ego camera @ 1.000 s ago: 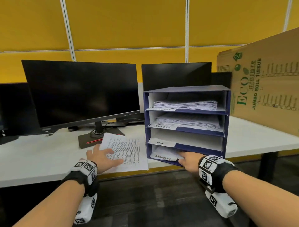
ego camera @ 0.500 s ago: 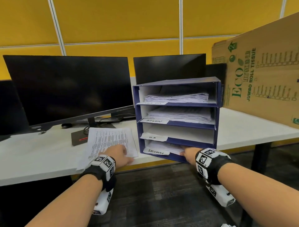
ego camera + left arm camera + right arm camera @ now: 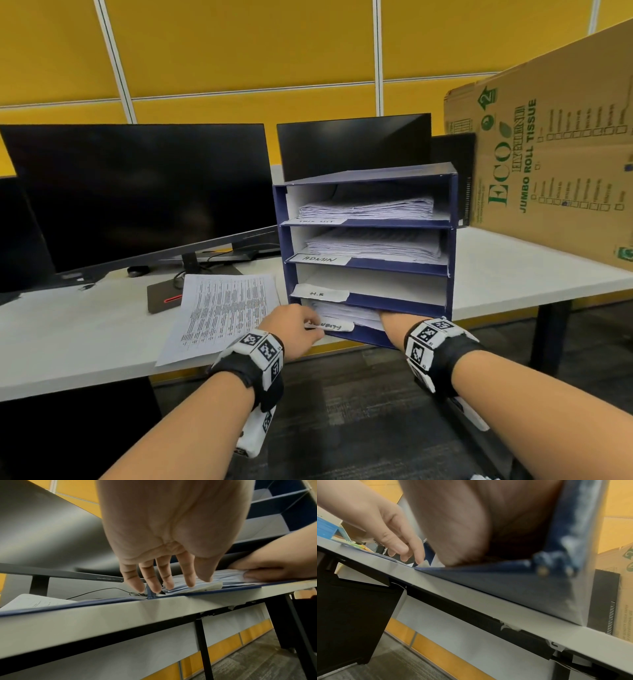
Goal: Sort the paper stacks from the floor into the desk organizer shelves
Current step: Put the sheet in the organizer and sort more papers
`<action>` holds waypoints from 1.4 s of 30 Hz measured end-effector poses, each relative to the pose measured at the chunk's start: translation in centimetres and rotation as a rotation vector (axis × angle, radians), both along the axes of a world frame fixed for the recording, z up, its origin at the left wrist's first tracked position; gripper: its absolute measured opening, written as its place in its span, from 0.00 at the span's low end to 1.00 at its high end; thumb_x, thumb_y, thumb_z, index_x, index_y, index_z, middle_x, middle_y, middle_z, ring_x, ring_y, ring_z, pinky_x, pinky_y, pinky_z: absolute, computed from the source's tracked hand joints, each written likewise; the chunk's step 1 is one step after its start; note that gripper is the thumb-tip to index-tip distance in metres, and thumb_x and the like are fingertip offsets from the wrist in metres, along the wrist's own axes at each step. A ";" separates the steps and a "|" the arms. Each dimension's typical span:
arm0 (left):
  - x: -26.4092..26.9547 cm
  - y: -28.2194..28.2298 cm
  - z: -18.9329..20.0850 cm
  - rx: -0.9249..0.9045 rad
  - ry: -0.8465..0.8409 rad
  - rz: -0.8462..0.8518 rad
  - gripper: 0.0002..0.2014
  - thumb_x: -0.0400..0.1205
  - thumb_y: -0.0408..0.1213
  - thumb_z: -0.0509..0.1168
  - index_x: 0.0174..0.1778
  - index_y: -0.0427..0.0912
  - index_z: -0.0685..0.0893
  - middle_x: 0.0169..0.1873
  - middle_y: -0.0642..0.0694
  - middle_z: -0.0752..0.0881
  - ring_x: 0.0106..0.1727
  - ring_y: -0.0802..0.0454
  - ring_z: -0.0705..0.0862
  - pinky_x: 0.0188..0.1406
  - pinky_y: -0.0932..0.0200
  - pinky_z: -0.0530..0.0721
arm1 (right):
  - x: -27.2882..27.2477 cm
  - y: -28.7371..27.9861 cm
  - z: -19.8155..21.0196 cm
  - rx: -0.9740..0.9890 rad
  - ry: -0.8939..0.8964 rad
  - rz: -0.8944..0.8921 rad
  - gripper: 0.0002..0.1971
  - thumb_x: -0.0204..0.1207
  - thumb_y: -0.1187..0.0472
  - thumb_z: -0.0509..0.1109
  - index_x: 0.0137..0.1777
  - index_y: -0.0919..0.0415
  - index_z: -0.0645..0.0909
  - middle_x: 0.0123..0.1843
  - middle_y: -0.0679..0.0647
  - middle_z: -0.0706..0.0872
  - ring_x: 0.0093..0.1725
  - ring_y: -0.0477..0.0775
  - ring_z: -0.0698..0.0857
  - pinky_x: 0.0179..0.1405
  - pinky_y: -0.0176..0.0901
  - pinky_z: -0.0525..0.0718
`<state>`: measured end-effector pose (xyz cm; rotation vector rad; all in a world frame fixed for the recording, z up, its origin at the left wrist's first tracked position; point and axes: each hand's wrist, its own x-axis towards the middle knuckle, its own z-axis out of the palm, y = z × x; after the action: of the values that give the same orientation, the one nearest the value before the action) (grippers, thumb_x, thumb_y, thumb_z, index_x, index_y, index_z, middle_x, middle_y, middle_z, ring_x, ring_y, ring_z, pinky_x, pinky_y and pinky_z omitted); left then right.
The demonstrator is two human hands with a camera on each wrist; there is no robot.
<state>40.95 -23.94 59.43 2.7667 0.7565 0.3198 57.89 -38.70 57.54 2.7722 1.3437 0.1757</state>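
Observation:
A blue desk organizer (image 3: 452, 240) with several shelves stands on the white desk (image 3: 68, 325). Its two upper shelves hold paper stacks (image 3: 366, 209); the shelf labelled H.R looks bare. My right hand (image 3: 394, 318) reaches into the bottom shelf and lies flat on the paper stack (image 3: 342, 313) there, as the left wrist view shows with the same hand (image 3: 248, 573) on those sheets (image 3: 228, 574). My left hand (image 3: 308, 325) touches the bottom shelf's white label (image 3: 330, 325) with straight fingertips (image 3: 190, 584). A loose printed stack (image 3: 222, 315) lies left of the organizer.
Two dark monitors (image 3: 137, 192) stand behind the loose sheets, with a stand base (image 3: 161, 301) and cables by them. A large cardboard box (image 3: 555, 164) fills the desk's right end. The desk edge (image 3: 488, 592) runs just under both wrists.
My left hand left the loose sheets and moved right to the bottom shelf's label. My right hand slid deeper into the bottom shelf. The view came closer to the organizer.

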 end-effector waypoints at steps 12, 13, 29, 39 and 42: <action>3.4 -2.7 -0.7 0.096 0.339 -0.009 0.24 0.86 0.60 0.43 0.79 0.65 0.65 0.75 0.42 0.66 0.76 0.38 0.62 0.73 0.38 0.67 | -1.1 -0.8 0.6 -0.047 -0.098 0.090 0.14 0.84 0.58 0.57 0.66 0.61 0.75 0.60 0.56 0.83 0.59 0.60 0.83 0.64 0.48 0.79; 3.5 -2.7 -0.7 0.115 0.347 -0.003 0.24 0.87 0.59 0.43 0.80 0.64 0.64 0.76 0.42 0.65 0.77 0.38 0.62 0.73 0.38 0.66 | -1.1 -0.8 0.6 -0.045 -0.057 0.115 0.15 0.84 0.55 0.58 0.65 0.62 0.76 0.59 0.56 0.84 0.58 0.59 0.84 0.63 0.48 0.80; 1.2 -1.0 0.5 -0.429 -0.221 0.205 0.18 0.89 0.45 0.52 0.56 0.34 0.79 0.55 0.33 0.83 0.51 0.37 0.82 0.55 0.46 0.83 | -7.4 -2.9 3.5 -0.202 -0.033 0.169 0.20 0.82 0.71 0.53 0.73 0.66 0.67 0.66 0.65 0.80 0.63 0.66 0.81 0.55 0.54 0.79; -3.6 -1.2 1.5 -0.686 -0.533 0.334 0.19 0.78 0.21 0.63 0.66 0.30 0.77 0.55 0.31 0.84 0.49 0.34 0.88 0.41 0.43 0.91 | -12.8 -4.7 6.1 -0.074 0.109 0.264 0.21 0.82 0.41 0.54 0.61 0.54 0.78 0.47 0.52 0.86 0.47 0.54 0.85 0.51 0.48 0.83; -7.4 0.9 1.4 -0.496 -0.469 0.376 0.16 0.79 0.24 0.64 0.62 0.36 0.84 0.57 0.35 0.87 0.56 0.37 0.86 0.53 0.53 0.85 | -12.1 -5.1 6.5 0.092 0.294 0.206 0.37 0.78 0.28 0.43 0.50 0.57 0.83 0.45 0.53 0.85 0.46 0.54 0.83 0.49 0.46 0.80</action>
<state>33.59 -23.05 60.80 1.9753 1.0486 0.7119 45.84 -43.79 64.00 2.8137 1.7300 -0.1742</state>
